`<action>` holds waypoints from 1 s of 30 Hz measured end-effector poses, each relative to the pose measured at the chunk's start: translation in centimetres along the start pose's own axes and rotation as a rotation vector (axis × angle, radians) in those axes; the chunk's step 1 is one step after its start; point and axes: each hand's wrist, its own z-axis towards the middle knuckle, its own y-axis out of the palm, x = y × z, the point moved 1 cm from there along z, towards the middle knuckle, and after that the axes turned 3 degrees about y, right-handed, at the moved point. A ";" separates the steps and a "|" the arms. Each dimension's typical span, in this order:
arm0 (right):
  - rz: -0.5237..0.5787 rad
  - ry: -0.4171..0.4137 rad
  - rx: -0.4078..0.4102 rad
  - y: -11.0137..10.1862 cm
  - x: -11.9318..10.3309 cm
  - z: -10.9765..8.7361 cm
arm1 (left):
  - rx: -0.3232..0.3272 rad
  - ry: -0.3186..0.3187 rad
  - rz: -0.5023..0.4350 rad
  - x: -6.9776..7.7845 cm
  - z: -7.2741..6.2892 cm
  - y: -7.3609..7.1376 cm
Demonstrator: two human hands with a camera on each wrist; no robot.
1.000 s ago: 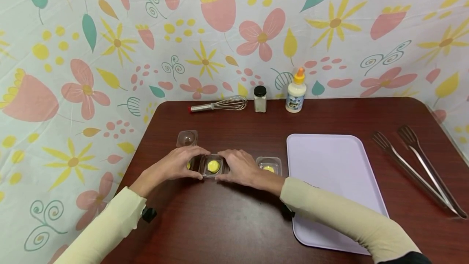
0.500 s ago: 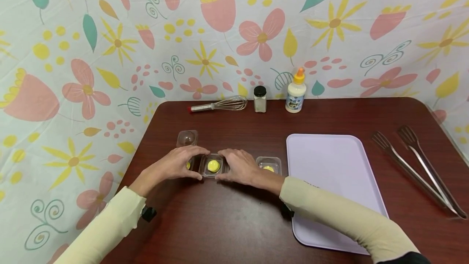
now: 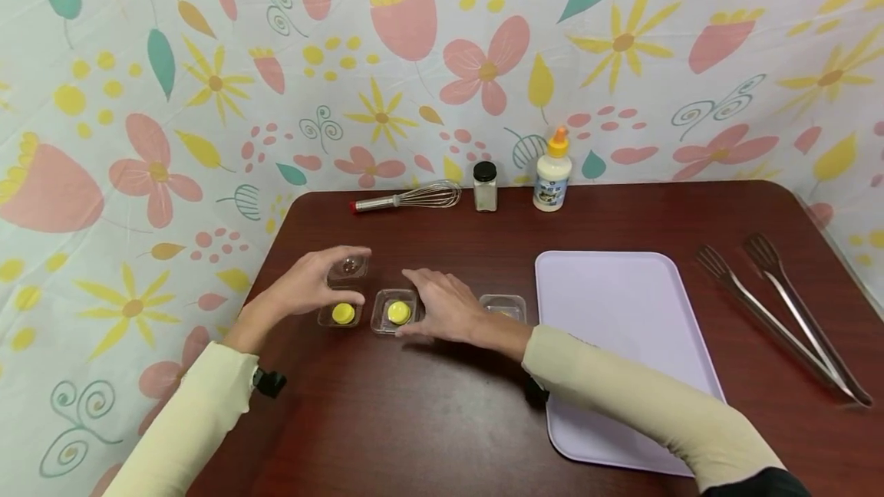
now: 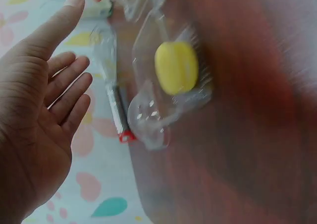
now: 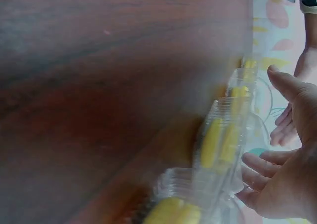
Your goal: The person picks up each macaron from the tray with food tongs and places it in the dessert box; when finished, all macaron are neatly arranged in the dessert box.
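A row of small clear plastic boxes stands on the table, each with a yellow macaron inside. My left hand (image 3: 311,282) hovers over the leftmost box (image 3: 321,320), fingers apart and holding nothing. That box's clear domed lid (image 3: 351,267) is flipped back behind it, and its macaron (image 3: 343,314) is uncovered. At the middle box (image 3: 378,324), with its macaron (image 3: 398,313), my right hand (image 3: 449,309) rests with thumb and fingers spread at the right side. Another box (image 3: 514,302) sits beyond the right wrist, partly hidden by it.
A lilac tray (image 3: 608,290) lies on the right, under my right forearm. Metal tongs (image 3: 787,320) are at the far right. Along the back edge are a whisk (image 3: 414,196), a black-capped jar (image 3: 486,189) and a white squeeze bottle (image 3: 552,175).
My left hand has left the middle box and moved left and up over the leftmost box. My right hand has barely moved beside the middle box.
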 end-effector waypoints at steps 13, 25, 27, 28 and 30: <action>-0.066 -0.077 -0.073 1.0 -2.4 2.3 | 0.044 -0.260 -0.020 -5.2 0.2 -2.3; -0.101 -0.045 -0.093 2.7 -4.6 4.8 | -0.038 -0.323 -0.015 -8.6 -0.1 -0.5; -0.103 -0.038 -0.096 2.8 -4.8 5.3 | -0.033 -0.312 -0.009 -8.8 0.1 -0.2; -0.106 -0.032 -0.097 2.9 -4.9 5.5 | -0.033 -0.308 -0.005 -8.8 0.1 0.0; -0.112 -0.022 -0.098 3.0 -5.0 5.8 | -0.035 -0.304 -0.003 -9.0 0.3 0.3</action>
